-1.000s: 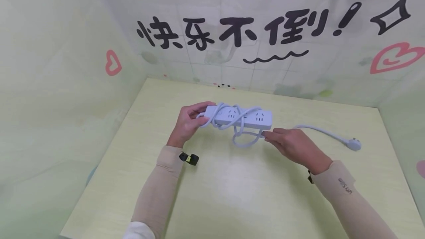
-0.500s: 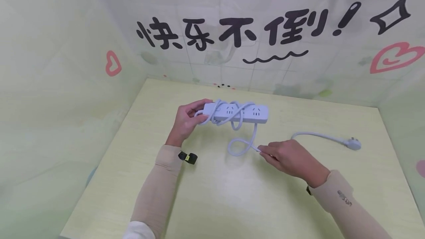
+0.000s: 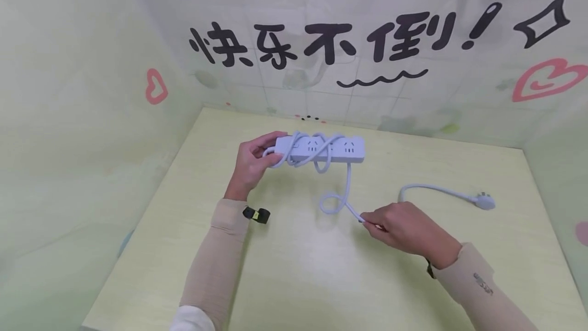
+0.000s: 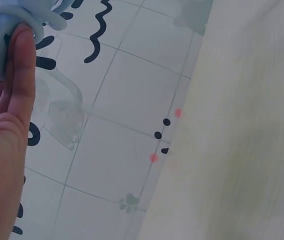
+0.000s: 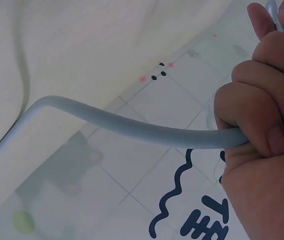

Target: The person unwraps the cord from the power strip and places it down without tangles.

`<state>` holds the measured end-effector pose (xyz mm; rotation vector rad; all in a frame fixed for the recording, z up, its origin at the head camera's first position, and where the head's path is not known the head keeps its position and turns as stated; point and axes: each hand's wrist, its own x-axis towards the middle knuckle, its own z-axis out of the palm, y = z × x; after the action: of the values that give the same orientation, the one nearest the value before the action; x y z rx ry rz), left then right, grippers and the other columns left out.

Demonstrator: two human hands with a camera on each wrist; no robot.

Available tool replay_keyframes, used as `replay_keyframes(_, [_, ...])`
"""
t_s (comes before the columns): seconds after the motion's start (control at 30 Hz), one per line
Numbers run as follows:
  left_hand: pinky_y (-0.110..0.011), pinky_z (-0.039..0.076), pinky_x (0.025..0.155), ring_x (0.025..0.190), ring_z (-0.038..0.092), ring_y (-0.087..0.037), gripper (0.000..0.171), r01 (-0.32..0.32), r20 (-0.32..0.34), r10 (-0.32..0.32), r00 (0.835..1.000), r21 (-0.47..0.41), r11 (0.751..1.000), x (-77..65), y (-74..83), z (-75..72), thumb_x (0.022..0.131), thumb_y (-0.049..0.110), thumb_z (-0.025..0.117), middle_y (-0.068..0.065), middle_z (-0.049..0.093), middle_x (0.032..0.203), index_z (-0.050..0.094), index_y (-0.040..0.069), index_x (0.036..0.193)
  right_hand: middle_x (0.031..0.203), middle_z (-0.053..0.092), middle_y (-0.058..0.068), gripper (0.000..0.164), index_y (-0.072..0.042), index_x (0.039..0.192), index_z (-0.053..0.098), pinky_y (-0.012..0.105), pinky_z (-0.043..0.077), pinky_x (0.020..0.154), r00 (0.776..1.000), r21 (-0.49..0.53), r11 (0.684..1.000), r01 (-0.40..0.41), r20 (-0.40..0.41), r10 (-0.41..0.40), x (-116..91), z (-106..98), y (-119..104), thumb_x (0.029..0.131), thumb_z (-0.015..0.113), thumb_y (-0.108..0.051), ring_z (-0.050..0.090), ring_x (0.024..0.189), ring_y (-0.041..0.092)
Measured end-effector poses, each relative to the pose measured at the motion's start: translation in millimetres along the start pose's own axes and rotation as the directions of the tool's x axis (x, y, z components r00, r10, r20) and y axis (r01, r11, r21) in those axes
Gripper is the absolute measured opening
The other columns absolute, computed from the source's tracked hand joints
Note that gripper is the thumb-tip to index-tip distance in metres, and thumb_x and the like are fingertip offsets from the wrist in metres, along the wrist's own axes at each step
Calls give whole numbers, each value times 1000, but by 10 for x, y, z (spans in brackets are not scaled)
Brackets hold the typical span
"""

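Observation:
A white power strip (image 3: 340, 156) hangs above the table with its cord wrapped several times around its left and middle parts. My left hand (image 3: 251, 165) grips the strip's left end, thumb in front and fingers behind. From under the strip's right part the cord (image 3: 347, 180) drops, makes a small loop and runs into my right hand (image 3: 404, 226), whose fingers are curled round it. Beyond that hand the cord goes on to the plug (image 3: 485, 201), lying on the table at the right. In the right wrist view a thick stretch of cord (image 5: 147, 132) leaves the fist.
The pale yellow table (image 3: 294, 275) meets a printed wall sheet (image 3: 294, 80) with black characters at the back. Sheets also close the left and right sides. A black band with a small yellow mark (image 3: 256, 215) sits at my left wrist.
My right hand has drawn the cord down from beside the strip, so a longer length hangs free. The left hand has shifted the strip slightly left and up. The plug has moved slightly.

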<state>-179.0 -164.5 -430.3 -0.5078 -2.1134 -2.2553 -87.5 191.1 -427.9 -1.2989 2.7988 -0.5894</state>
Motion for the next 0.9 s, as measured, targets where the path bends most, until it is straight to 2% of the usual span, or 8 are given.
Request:
replay_keyframes(0.07, [-20, 57, 91, 108, 70, -8, 45, -2, 21, 3, 1000, -26, 1000, -9, -5, 10, 89, 0, 70, 10, 75, 116, 59, -14, 131, 62, 54, -18, 13, -17, 86, 74, 13, 31, 52, 998, 7, 999, -45, 42, 44, 20, -11, -17, 96, 67, -15, 30, 55, -8])
replay_keyframes(0.17, [-19, 57, 91, 106, 70, -8, 54, -28, 49, 31, 998, -69, 997, -25, -7, 46, 89, 14, 77, 9, 76, 115, 59, -16, 129, 60, 39, -16, 17, -18, 83, 65, 16, 32, 53, 985, -15, 989, -146, 95, 147, 94, -17, -27, 100, 61, -18, 30, 54, -3])
replay_keyframes(0.3, [-19, 57, 88, 103, 70, -8, 57, -28, 101, 36, 994, -85, 996, -26, 57, 139, 87, 14, 78, 10, 76, 114, 57, -19, 128, 71, 56, -10, 18, -7, 105, 70, 20, 40, 59, 955, 39, 960, -277, 125, 270, 189, -22, 45, 103, 57, -19, 42, 60, 1])
replay_keyframes(0.43, [-19, 57, 86, 101, 70, -8, 50, -3, 150, 14, 989, -74, 997, -23, 121, 211, 84, -1, 69, 10, 75, 114, 56, -19, 129, 104, 74, 1, 31, -9, 131, 63, 32, 56, 75, 938, 244, 906, -347, 92, 334, 277, -39, 133, 105, 56, -24, 67, 85, 10])
replay_keyframes(0.5, [-19, 57, 86, 101, 70, -8, 49, -2, 160, 13, 987, -71, 997, -25, 123, 222, 84, -2, 70, 11, 75, 114, 57, -19, 129, 124, 73, 6, 36, -12, 138, 59, 42, 58, 87, 941, 334, 883, -329, 39, 336, 333, -39, 166, 104, 58, -24, 70, 106, 19])
replay_keyframes(0.6, [-19, 57, 87, 103, 69, -9, 49, 14, 162, -2, 987, -71, 997, -32, 114, 227, 84, -4, 68, 11, 75, 115, 56, -19, 130, 133, 69, 8, 41, -13, 143, 57, 48, 57, 94, 943, 407, 868, -284, -44, 329, 401, -21, 206, 103, 61, -17, 67, 119, 25])
replay_keyframes(0.7, [-20, 57, 88, 105, 69, -9, 49, 27, 166, -16, 986, -67, 997, -37, 97, 215, 85, -5, 68, 11, 74, 117, 56, -18, 131, 130, 71, 12, 35, -6, 135, 64, 41, 58, 89, 936, 412, 873, -262, -113, 334, 417, -15, 233, 101, 61, -9, 67, 112, 22])
replay_keyframes(0.9, [-21, 57, 89, 102, 70, -10, 46, 35, 157, -32, 987, -19, 999, -71, 78, 119, 85, -4, 68, 7, 74, 118, 59, -16, 129, 116, 76, 17, 22, 0, 117, 70, 18, 53, 77, 895, 428, 885, -183, -300, 330, 385, -136, 287, 98, 61, 3, 63, 99, -3])
